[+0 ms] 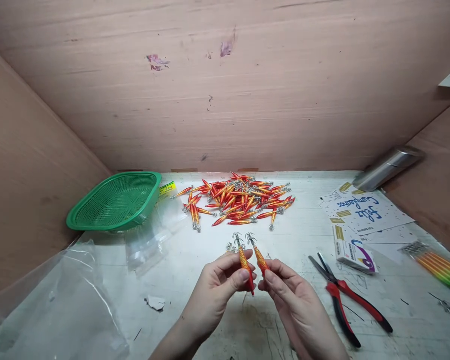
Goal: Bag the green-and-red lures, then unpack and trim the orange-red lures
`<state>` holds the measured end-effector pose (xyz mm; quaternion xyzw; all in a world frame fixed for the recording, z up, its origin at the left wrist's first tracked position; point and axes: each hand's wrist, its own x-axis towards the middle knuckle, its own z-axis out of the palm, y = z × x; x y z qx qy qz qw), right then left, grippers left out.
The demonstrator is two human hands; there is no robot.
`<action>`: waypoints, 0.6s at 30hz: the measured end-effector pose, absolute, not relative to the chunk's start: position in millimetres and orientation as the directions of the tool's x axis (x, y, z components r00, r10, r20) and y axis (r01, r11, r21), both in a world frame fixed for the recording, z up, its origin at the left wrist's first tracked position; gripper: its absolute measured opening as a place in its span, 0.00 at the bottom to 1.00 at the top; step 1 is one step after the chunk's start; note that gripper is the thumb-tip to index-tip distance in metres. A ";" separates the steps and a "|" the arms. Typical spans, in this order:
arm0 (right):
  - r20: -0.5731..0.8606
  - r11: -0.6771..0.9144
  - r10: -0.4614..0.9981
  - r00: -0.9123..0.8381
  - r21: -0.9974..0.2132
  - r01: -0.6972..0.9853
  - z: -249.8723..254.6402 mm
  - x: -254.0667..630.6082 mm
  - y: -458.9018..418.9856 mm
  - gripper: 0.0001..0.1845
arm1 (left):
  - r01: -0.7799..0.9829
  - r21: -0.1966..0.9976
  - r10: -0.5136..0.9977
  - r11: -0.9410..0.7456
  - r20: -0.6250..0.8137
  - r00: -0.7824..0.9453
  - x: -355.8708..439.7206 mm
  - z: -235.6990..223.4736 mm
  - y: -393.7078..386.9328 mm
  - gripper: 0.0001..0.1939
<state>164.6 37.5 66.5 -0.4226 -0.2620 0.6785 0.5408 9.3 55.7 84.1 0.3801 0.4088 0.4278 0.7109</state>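
Observation:
Between the thumb and fingers of my left hand (219, 280) is a red and orange squid jig (244, 260), its hook crown pointing up and away. My right hand (294, 295) pinches a second squid jig (261, 260) of the same colours, also hooks up. The two jigs are side by side, a small gap between them. Just behind my left fingers, more metal hooks (230, 247) show on the table, partly hidden. Farther back lies a heap of red and orange squid jigs (243, 197).
A green basket (114, 200) stands at back left, near clear plastic bags (60, 305). On the right are red-handled pliers (345, 295), a small box (354, 252), printed cards (363, 212), a metal cylinder (390, 167) and packed striped jigs (438, 265). Wooden panels (225, 115) enclose the table.

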 end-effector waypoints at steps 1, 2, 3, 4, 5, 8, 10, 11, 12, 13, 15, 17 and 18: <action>-0.294 -0.287 0.953 -0.070 -0.812 -0.508 66.2 164.4 36.7 0.15 | -0.300 0.892 0.919 0.338 -0.244 0.311 9.1 84.7 55.7 0.20; -0.300 -0.297 0.951 -0.078 -0.813 -0.500 65.8 164.6 36.1 0.15 | -0.303 0.893 0.917 0.333 -0.233 0.322 8.8 85.1 55.8 0.19; -0.304 -0.305 0.949 -0.084 -0.817 -0.490 65.6 164.9 35.6 0.16 | -0.305 0.893 0.915 0.331 -0.225 0.334 8.5 85.2 55.6 0.19; -0.305 -0.310 0.948 -0.091 -0.821 -0.479 65.6 165.3 35.3 0.17 | -0.308 0.892 0.914 0.330 -0.219 0.343 8.4 85.3 55.3 0.18; -0.304 -0.313 0.948 -0.096 -0.825 -0.471 65.9 165.6 34.9 0.17 | -0.312 0.891 0.913 0.329 -0.215 0.347 8.4 85.2 54.8 0.18; -0.301 -0.311 0.949 -0.097 -0.834 -0.455 67.4 166.3 33.4 0.17 | -0.317 0.887 0.910 0.336 -0.218 0.352 9.1 84.9 52.9 0.19; -0.306 -0.311 0.948 -0.087 -0.838 -0.448 68.5 166.4 32.3 0.17 | -0.318 0.884 0.911 0.343 -0.230 0.343 9.7 84.6 52.2 0.21; -0.308 -0.313 0.948 -0.085 -0.839 -0.445 69.0 166.4 31.9 0.17 | -0.318 0.882 0.911 0.348 -0.237 0.338 9.8 84.5 52.0 0.22; -0.311 -0.316 0.947 -0.087 -0.839 -0.442 69.4 166.5 31.6 0.17 | -0.317 0.880 0.910 0.353 -0.244 0.334 9.9 84.6 51.9 0.22; -0.311 -0.319 0.946 -0.091 -0.840 -0.440 69.7 166.7 31.4 0.17 | -0.316 0.879 0.910 0.357 -0.250 0.331 10.0 84.8 51.9 0.23; -0.310 -0.322 0.945 -0.102 -0.840 -0.437 70.2 167.4 31.6 0.17 | -0.320 0.875 0.907 0.363 -0.253 0.336 9.9 85.3 52.0 0.23; -0.307 -0.322 0.946 -0.108 -0.839 -0.439 70.3 168.5 32.1 0.17 | -0.328 0.871 0.905 0.366 -0.251 0.343 9.7 85.7 52.3 0.22; -0.305 -0.321 0.946 -0.108 -0.838 -0.441 70.1 169.1 32.3 0.17 | -0.333 0.869 0.905 0.366 -0.248 0.347 9.5 85.6 52.4 0.22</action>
